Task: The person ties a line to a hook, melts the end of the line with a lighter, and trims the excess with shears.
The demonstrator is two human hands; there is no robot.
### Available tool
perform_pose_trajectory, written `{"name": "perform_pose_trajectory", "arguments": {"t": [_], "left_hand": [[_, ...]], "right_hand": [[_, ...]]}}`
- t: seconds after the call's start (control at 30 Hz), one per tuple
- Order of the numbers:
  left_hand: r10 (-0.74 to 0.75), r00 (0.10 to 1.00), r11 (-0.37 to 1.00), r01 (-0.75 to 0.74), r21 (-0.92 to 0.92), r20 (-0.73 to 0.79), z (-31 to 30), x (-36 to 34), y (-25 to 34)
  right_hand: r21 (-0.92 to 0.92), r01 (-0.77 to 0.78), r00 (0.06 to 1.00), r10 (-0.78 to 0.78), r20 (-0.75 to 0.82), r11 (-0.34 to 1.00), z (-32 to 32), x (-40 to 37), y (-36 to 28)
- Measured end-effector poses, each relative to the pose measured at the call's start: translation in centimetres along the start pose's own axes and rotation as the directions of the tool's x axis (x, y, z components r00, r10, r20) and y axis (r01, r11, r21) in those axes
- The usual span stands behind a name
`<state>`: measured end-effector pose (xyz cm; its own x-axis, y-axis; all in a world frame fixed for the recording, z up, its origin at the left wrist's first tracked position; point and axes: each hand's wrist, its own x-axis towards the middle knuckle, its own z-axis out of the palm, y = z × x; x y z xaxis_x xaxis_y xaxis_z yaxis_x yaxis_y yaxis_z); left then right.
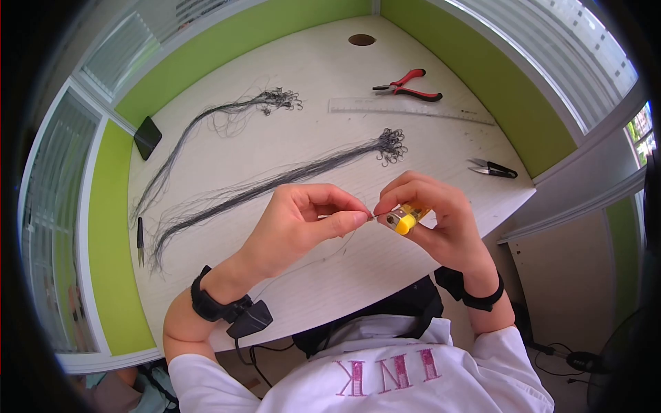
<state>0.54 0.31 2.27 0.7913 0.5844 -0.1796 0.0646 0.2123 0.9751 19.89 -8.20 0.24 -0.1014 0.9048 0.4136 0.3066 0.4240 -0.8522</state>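
Observation:
My right hand (444, 217) is wrapped around a yellow lighter (406, 224), whose metal top faces left. The thumb and index finger of my left hand (296, 217) pinch a thin line (344, 249), which trails down over the table toward my left wrist. My fingertips almost meet; a tiny dark piece between them is too small to make out. Just beyond my hands lies a long bundle of dark lines (275, 180) ending in a cluster of fish hooks (391, 146). Farther back, a second, looser bundle (196, 127) also ends in hooks (279, 100).
Red-handled pliers (413, 87) and a clear ruler (406, 110) lie at the back right. Thread snips (493, 168) rest near the right edge, another pair (140, 241) at the left. A dark phone-like object (147, 138) leans against the green partition (113, 255).

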Motion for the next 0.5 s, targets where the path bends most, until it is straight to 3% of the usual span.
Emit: {"name": "perform_pose_trajectory", "arguments": {"t": [0.3, 0.4, 0.47, 0.5], "left_hand": [[0.064, 0.998, 0.995, -0.063, 0.083, -0.010, 0.20, -0.17, -0.13], [0.139, 0.990, 0.968, -0.137, 0.211, 0.004, 0.28, -0.29, -0.11], [0.293, 0.956, 0.864, -0.280, 0.418, 0.033, 0.26, -0.27, -0.14], [0.293, 0.956, 0.864, -0.280, 0.418, 0.034, 0.32, -0.28, -0.09]], "right_hand": [[0.000, -0.012, 1.000, 0.012, 0.004, 1.000, 0.06, 0.10, -0.29], [0.017, -0.031, 1.000, 0.031, -0.004, 0.999, 0.14, -0.03, -0.36], [0.029, -0.046, 0.999, 0.046, -0.010, 0.999, 0.29, -0.15, -0.42], [0.049, -0.068, 0.997, 0.069, -0.019, 0.997, 0.39, -0.19, -0.44]]}}
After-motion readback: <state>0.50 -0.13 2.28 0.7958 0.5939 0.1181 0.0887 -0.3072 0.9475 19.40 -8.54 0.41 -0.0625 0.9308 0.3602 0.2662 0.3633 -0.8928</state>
